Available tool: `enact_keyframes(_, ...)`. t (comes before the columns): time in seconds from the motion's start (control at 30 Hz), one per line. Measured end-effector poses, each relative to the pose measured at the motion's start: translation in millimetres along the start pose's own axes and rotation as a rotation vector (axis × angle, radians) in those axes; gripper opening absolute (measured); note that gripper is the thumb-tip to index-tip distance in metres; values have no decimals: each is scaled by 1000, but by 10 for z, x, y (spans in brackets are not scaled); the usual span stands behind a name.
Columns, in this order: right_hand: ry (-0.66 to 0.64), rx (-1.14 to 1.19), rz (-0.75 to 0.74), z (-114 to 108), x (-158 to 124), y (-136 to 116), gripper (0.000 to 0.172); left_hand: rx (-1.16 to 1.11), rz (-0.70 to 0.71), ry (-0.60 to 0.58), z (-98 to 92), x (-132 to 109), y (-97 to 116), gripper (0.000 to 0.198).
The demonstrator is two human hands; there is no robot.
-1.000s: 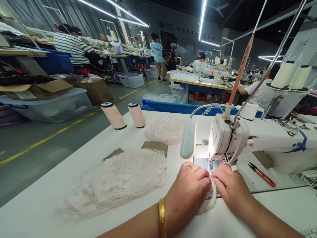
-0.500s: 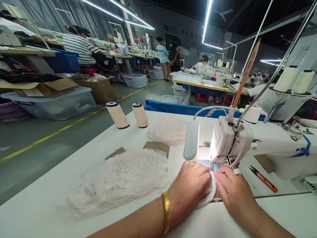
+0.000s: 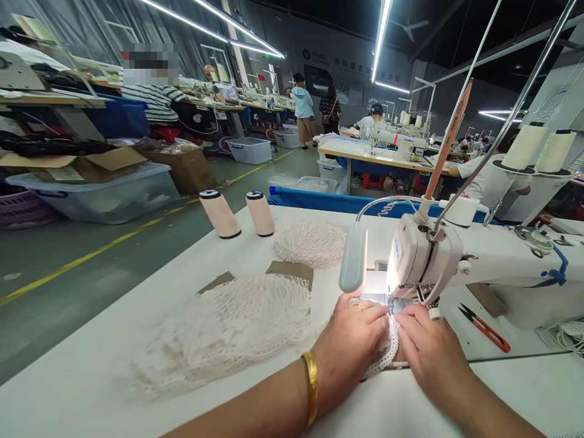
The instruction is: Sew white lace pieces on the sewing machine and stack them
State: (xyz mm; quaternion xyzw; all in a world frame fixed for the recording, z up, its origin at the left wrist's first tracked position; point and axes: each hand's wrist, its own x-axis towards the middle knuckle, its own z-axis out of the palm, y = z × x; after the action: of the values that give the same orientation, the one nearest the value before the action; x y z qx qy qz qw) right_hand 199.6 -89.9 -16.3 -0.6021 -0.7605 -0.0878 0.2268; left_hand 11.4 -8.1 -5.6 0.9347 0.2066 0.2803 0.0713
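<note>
A strip of white lace trim [image 3: 389, 348] curves out from under the presser foot [image 3: 391, 304] of a white sewing machine [image 3: 415, 258]. My left hand [image 3: 353, 340], with a gold bangle and a ring, is closed over the lace from the left, its fingers together beside the needle area. From the right, my right hand [image 3: 429, 340] pinches the edge of the same lace close to the foot. The fingertips of both hands nearly meet there. Part of the lace is hidden beneath my left hand.
Left of the machine lie a large lace piece [image 3: 228, 334] and a smaller lace pile [image 3: 312, 243]. Two thread cones [image 3: 219, 214] stand behind them. Orange-handled thread snips [image 3: 484, 328] lie right of my right hand. A lamp [image 3: 353, 255] hangs beside the needle. Co-workers sit farther off.
The view has shifted very slightly. Both hands stay at the presser foot with nearly the same hold on the lace trim.
</note>
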Motion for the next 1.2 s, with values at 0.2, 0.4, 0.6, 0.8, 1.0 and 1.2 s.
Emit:
enact_keyframes(0.2,-5,-13,-6,6,-3,12,34,49,4,-3,-22,23,-9,19)
enact_keyframes(0.4,103,39,-114,130,-171,180,32,196,52,-76,-71,-11,38,10)
enact_keyframes(0.6,88,141,-208,83,-189,231,29,107,86,-214,-238,-70,166,33)
enact_keyframes(0.8,-3,246,-141,-14,-49,86,19,98,69,-91,-179,-82,118,21)
enact_keyframes(1.0,16,194,-157,27,-40,92,23,165,160,10,-79,-102,125,21)
enact_keyframes(1.2,71,345,-34,26,-21,84,20,-94,-33,11,-25,3,-41,21)
